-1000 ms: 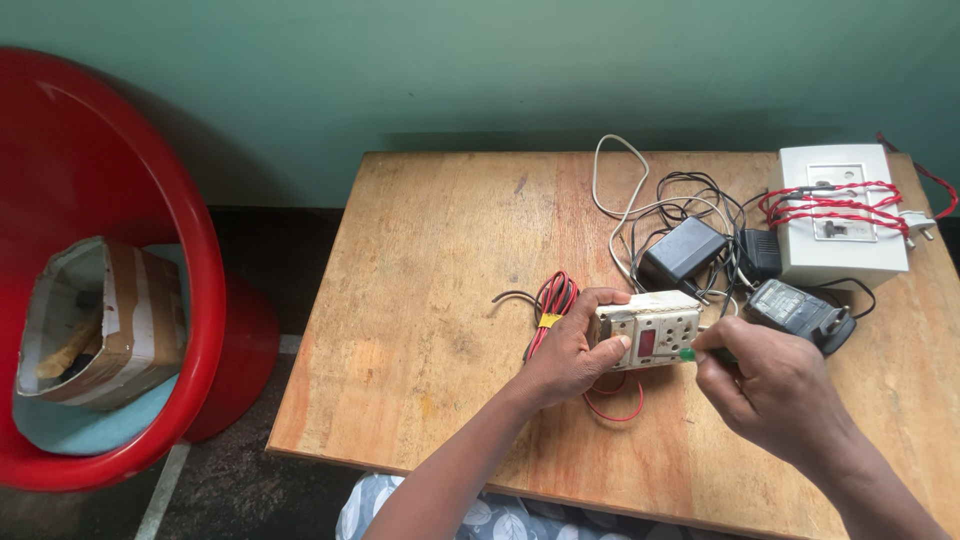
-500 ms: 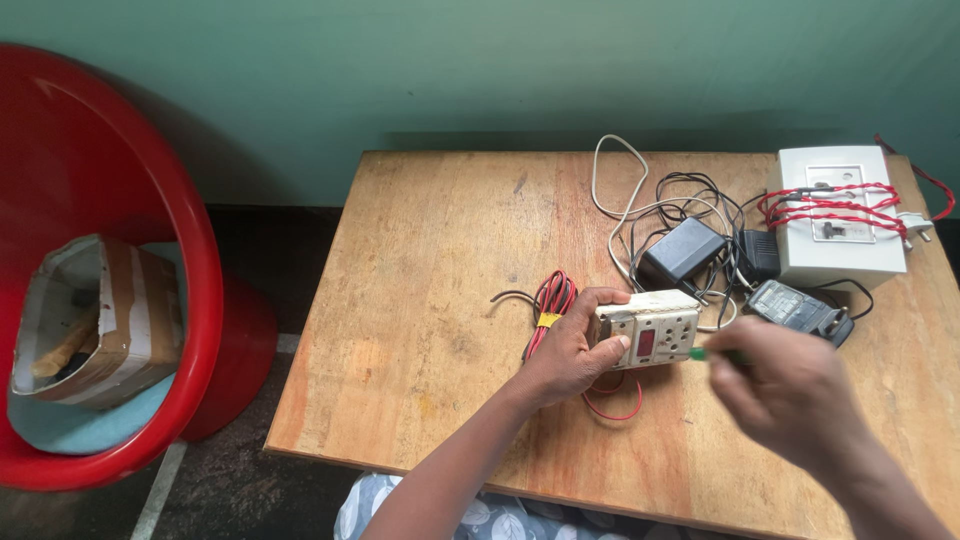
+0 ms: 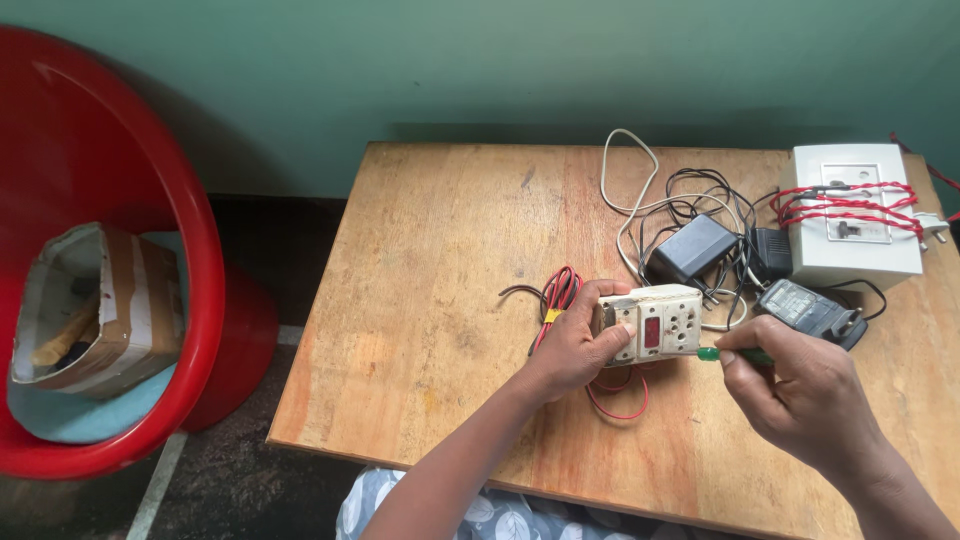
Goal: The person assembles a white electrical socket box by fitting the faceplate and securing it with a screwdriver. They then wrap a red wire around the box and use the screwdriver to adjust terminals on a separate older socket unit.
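Note:
My left hand [image 3: 575, 348] grips a small white switch-and-socket box [image 3: 658, 322] with a red rocker switch, holding it on the wooden table [image 3: 440, 300]. Red and black wires [image 3: 556, 293] trail from the box's left side, and a red loop shows beneath it. My right hand [image 3: 800, 395] pinches a green-handled screwdriver [image 3: 722, 354]; its tip points at the right edge of the box.
Behind the box lie black power adapters [image 3: 693, 248] [image 3: 810, 310] in tangled black and white cords. A larger white switch box wound with red wire [image 3: 850, 212] sits at the table's far right. A red plastic chair [image 3: 110, 250] with a taped cardboard box [image 3: 100, 305] stands left.
My right hand has shifted slightly right and down, turning the screwdriver at the box's right edge. My left hand and the box stay put.

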